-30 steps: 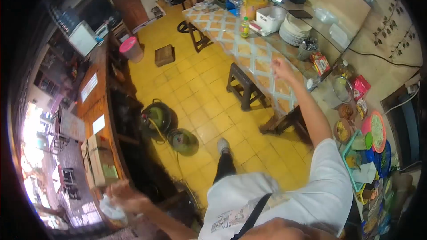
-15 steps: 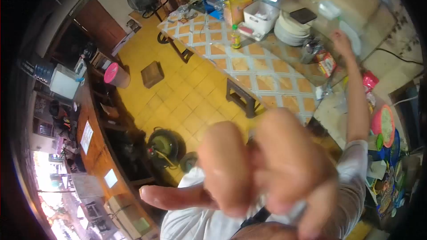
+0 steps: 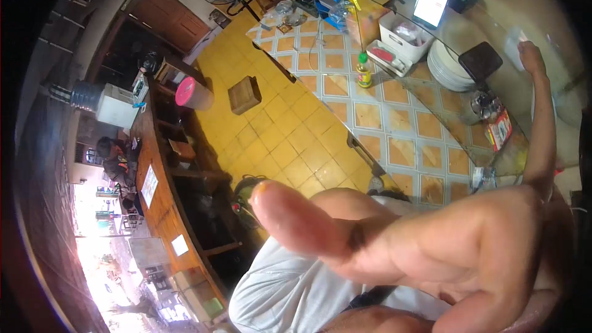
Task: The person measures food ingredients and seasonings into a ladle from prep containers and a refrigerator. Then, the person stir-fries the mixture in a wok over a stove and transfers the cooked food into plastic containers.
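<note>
My left hand (image 3: 394,240) is large and blurred, close in front of the camera. Its thumb sticks out to the left, the other fingers are bent, and nothing shows in it. Far off at the upper right, my right hand (image 3: 533,58) reaches over the counter. Its fingers are closed at the edge of a whitish see-through plastic thing (image 3: 513,48), too small to name. Left of that hand are a dark flat tray-like object (image 3: 480,61), a stack of white plates (image 3: 445,68) and a red and yellow packet (image 3: 499,129).
On the tiled table (image 3: 394,142) stand a green-capped bottle (image 3: 364,73) and a white bin (image 3: 404,37). Behind them leans a lit phone-like screen (image 3: 433,0). A wooden counter (image 3: 161,200), a pink-lidded bucket (image 3: 193,95) and a brown block (image 3: 245,95) lie left. Another person (image 3: 114,157) is beyond the counter.
My right hand has moved up to the whitish plastic. My left hand has shifted right, its thumb now stretched out in view. The camera view has turned.
</note>
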Demonstrator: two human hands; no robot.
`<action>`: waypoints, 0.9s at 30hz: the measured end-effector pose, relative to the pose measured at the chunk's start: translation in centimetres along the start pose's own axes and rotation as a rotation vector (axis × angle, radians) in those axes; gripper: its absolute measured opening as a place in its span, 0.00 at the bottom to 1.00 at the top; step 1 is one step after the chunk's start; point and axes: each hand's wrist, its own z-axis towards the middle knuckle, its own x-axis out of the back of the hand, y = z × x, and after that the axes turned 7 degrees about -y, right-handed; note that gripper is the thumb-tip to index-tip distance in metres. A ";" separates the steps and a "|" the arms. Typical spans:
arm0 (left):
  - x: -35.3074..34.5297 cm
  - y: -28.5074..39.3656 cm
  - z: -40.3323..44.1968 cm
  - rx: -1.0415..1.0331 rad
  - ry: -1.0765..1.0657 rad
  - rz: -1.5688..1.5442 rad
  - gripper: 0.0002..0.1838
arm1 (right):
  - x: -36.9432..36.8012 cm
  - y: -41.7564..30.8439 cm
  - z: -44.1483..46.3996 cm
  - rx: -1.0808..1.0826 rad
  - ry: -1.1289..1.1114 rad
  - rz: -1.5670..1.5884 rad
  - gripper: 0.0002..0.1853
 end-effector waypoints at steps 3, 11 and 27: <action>2.6 0.1 0.6 -0.015 -0.004 -0.009 0.30 | 1.3 0.3 1.2 0.031 -0.235 -0.124 0.14; 8.1 2.6 1.5 -0.031 0.017 -0.026 0.39 | 0.0 4.6 2.9 0.288 -0.347 0.132 0.05; 20.3 30.2 -32.4 0.352 1.930 0.290 0.08 | 4.2 -2.5 -0.7 0.070 0.201 -0.350 0.09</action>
